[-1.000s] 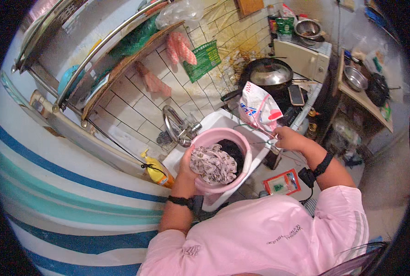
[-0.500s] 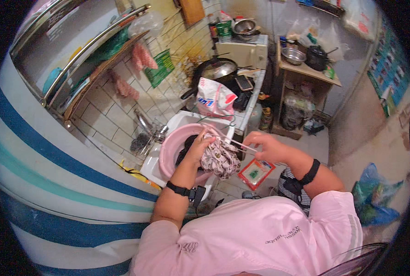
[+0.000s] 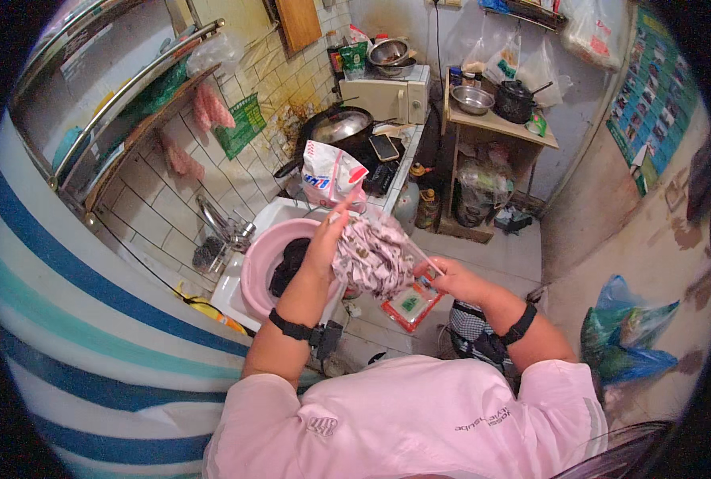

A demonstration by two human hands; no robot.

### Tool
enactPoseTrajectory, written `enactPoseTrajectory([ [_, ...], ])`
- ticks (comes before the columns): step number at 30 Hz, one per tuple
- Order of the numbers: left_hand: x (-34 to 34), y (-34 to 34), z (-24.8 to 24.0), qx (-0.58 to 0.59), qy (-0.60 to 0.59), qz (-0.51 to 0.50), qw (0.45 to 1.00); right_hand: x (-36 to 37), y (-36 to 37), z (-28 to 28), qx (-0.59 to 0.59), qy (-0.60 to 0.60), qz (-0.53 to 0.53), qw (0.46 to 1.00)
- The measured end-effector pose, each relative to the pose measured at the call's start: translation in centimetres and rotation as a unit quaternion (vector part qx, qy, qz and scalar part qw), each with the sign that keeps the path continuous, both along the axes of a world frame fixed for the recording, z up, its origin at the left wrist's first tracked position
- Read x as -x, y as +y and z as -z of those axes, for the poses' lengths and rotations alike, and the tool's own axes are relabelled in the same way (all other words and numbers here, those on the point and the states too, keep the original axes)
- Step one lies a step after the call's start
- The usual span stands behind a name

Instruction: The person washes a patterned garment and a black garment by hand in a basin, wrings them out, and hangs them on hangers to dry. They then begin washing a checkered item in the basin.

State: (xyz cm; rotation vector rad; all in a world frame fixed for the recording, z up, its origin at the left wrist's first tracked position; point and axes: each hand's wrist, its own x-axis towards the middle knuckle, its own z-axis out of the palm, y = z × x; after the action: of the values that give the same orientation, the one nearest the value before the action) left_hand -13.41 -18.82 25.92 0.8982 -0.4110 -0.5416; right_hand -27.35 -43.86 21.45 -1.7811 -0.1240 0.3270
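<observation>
A bunched pink garment with a dark pattern [image 3: 375, 259] hangs in front of me, to the right of the pink basin. My left hand [image 3: 323, 243] is closed on its left side, fingers partly hidden by the cloth. A thin pink bar, apparently a clothes hanger [image 3: 426, 257], slants along the garment's right side. The fingers of my right hand [image 3: 454, 279] pinch the bar's lower end. Dark wet-looking cloth [image 3: 290, 267] lies in the pink basin [image 3: 253, 279], which stands in the white sink [image 3: 226, 289].
A white and pink bag [image 3: 331, 174] stands behind the sink, near a lidded pan [image 3: 343, 126] and a phone [image 3: 384, 147]. The tap [image 3: 224, 223] is at the left wall. A red-edged packet [image 3: 411, 307] lies beneath my right hand. A wooden shelf [image 3: 499, 124] stands farther back.
The garment has come away from over the basin toward the right and spread wider. My right hand has moved closer to it. The view has shifted to the right.
</observation>
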Motion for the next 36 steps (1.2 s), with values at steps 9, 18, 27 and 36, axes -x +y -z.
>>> enactPoseTrajectory([
  [9,3.3,-5.7,-2.2,0.067,0.107,0.021,0.992,1.7,-0.8,-5.0,0.167,-0.257,0.141,0.941],
  [18,5.4,-4.0,-2.6,-0.123,-0.039,-0.08,0.988,3.7,-6.1,-13.3,0.128,-0.35,0.144,0.917],
  [27,10.1,-2.8,-6.3,-0.368,-0.253,-0.168,0.879,4.3,-8.3,-15.2,0.293,-0.38,0.168,0.861],
  [36,9.9,-0.5,-7.3,-0.349,-0.247,-0.102,0.898,4.3,-7.2,-17.2,0.195,-0.378,0.199,0.883],
])
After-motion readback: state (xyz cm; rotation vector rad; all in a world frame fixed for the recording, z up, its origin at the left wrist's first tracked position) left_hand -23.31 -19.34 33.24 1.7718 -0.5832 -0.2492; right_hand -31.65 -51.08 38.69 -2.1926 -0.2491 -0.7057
